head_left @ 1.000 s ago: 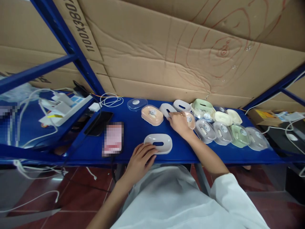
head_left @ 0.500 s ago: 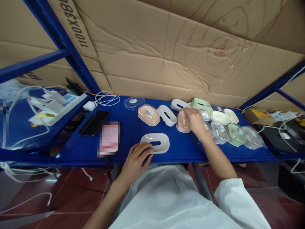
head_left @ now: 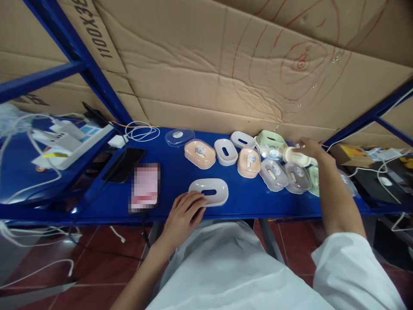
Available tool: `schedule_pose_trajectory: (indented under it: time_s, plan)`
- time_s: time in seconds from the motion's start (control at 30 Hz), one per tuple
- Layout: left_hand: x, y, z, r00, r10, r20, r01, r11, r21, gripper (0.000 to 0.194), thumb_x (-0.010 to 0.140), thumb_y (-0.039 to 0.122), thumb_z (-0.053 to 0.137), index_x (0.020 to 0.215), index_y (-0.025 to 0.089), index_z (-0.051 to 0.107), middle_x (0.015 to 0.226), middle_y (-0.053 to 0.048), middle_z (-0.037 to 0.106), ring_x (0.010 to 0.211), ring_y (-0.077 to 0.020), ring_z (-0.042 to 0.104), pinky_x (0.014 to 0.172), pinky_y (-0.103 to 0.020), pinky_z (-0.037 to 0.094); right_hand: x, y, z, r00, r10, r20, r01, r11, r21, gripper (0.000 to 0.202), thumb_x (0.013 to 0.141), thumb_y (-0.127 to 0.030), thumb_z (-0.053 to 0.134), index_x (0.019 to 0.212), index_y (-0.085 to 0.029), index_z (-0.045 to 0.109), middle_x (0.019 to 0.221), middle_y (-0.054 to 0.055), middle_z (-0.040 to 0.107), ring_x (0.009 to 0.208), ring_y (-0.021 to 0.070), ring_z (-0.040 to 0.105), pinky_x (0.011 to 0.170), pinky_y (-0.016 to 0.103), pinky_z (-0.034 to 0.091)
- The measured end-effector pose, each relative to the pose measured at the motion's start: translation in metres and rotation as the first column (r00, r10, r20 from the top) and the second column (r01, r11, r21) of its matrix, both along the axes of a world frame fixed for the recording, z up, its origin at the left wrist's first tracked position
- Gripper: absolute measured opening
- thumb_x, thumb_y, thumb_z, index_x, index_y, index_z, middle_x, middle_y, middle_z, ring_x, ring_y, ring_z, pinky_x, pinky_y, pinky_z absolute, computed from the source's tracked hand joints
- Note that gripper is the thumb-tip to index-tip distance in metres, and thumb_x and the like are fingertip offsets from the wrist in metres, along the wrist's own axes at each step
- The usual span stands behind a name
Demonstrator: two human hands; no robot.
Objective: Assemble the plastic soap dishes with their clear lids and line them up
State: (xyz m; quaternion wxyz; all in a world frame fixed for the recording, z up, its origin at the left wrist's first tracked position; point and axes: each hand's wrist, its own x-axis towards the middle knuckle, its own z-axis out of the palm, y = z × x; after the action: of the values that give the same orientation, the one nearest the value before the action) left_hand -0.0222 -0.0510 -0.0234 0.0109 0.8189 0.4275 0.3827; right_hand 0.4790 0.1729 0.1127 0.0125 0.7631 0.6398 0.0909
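A left hand [head_left: 188, 207] rests, fingers slightly spread, on the left rim of one white dish [head_left: 219, 192] at the near side of a blue table [head_left: 176, 172]. Farther back lie two peach dishes [head_left: 200, 160], two pale dishes [head_left: 226, 158] and, far left, one clear lid [head_left: 185, 138]. At right, a blurred right hand [head_left: 309, 147] reaches over a cream dish [head_left: 294, 158]; whether it pinches anything, onlookers cannot tell.
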Motion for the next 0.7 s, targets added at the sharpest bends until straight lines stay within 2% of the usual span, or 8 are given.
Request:
schedule_pose_trajectory:
  time_s: [0.07, 0.13, 0.33, 0.47, 0.6, 0.7]
  plan:
    - [0.000, 0.000, -0.001, 1.000, 0.000, -0.001, 0.000, 1.000, 0.002, 0.022, 0.102, 0.014, 0.065, 0.123, 0.023, 0.069, 0.125, -0.008, 0.075, 0.124, -0.0237, 0.069, 0.111, -0.044, 0.050, 0.006, 0.005, -0.006, 0.995, 0.039, -0.087, -0.043, 0.998, -0.052, 0.037, 0.097, -0.021, 0.074, 0.129, -0.002, 0.075, 0.115, 0.022, 0.075, 0.083, 0.0092, 0.061, 0.076, 0.029, 0.036]
    - [0.001, 0.000, -0.001, 1.000, 0.001, -0.001, -0.001, 1.000, 0.007, 0.022, 0.102, 0.014, 0.065, 0.122, 0.023, 0.069, 0.125, -0.008, 0.075, 0.124, -0.0241, 0.069, 0.111, -0.044, 0.050, 0.012, 0.008, -0.011, 0.985, 0.063, -0.158, -0.079, 0.993, -0.092, 0.041, 0.098, -0.017, 0.071, 0.135, -0.001, 0.071, 0.120, 0.024, 0.074, 0.087, 0.0099, 0.063, 0.079, 0.030, 0.037]
    - [0.001, 0.001, 0.001, 0.998, 0.057, 0.002, -0.057, 0.998, 0.009, 0.021, 0.101, 0.014, 0.066, 0.120, 0.022, 0.070, 0.124, -0.008, 0.075, 0.123, -0.0252, 0.069, 0.111, -0.046, 0.050, 0.020, 0.006, -0.024, 0.974, 0.058, -0.220, -0.076, 0.994, -0.075, 0.032, 0.103, -0.017, 0.059, 0.120, 0.002, 0.078, 0.120, 0.025, 0.075, 0.100, 0.0126, 0.066, 0.087, 0.030, 0.038]
    - [0.000, 0.001, 0.003, 0.995, 0.102, 0.015, -0.102, 0.995, 0.018, 0.020, 0.101, 0.014, 0.066, 0.119, 0.022, 0.069, 0.123, -0.008, 0.076, 0.123, -0.0265, 0.069, 0.109, -0.047, 0.051, 0.021, 0.002, -0.027, 0.975, 0.051, -0.216, -0.064, 0.997, -0.052, 0.031, 0.100, -0.019, 0.066, 0.123, -0.004, 0.079, 0.118, 0.021, 0.077, 0.101, 0.0128, 0.067, 0.087, 0.029, 0.039]
    - [-0.001, 0.001, 0.003, 0.994, 0.110, 0.016, -0.111, 0.993, 0.028, 0.021, 0.101, 0.014, 0.067, 0.120, 0.023, 0.069, 0.123, -0.007, 0.076, 0.122, -0.0266, 0.069, 0.109, -0.047, 0.051, 0.019, 0.003, -0.019, 0.983, 0.038, -0.178, -0.041, 0.999, -0.012, 0.022, 0.096, -0.010, 0.071, 0.115, -0.005, 0.081, 0.111, 0.024, 0.079, 0.093, 0.0162, 0.069, 0.083, 0.033, 0.040]
    - [-0.001, 0.001, 0.002, 0.991, 0.125, 0.050, -0.127, 0.991, 0.033, 0.022, 0.100, 0.015, 0.068, 0.120, 0.023, 0.070, 0.122, -0.007, 0.076, 0.121, -0.0262, 0.070, 0.108, -0.046, 0.052, 0.009, -0.005, -0.002, 0.986, 0.082, -0.143, -0.068, 0.993, 0.100, 0.025, 0.101, -0.013, 0.067, 0.121, -0.006, 0.078, 0.120, 0.027, 0.076, 0.103, 0.0218, 0.071, 0.090, 0.037, 0.044]
